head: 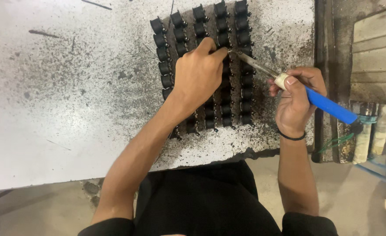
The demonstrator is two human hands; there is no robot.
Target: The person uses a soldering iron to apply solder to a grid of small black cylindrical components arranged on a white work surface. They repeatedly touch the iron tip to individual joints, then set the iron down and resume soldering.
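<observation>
Several rows of small black cylindrical parts [245,83] lie in a grid on a white, soot-speckled table [70,87]. My left hand [199,72] rests over the middle of the grid, thumb and forefinger pinched on one black part [222,41] or something thin at it. My right hand [295,98] grips a soldering iron [328,105] with a blue handle and a white collar. Its metal tip [249,59] points up-left and meets my left fingertips. A black band circles my right wrist.
A dark metal rail [322,65] runs along the table's right edge. Beyond it sit a grey slatted object [376,52] and a green wire [337,140]. The concrete floor [354,192] and my black clothing show below the table's front edge.
</observation>
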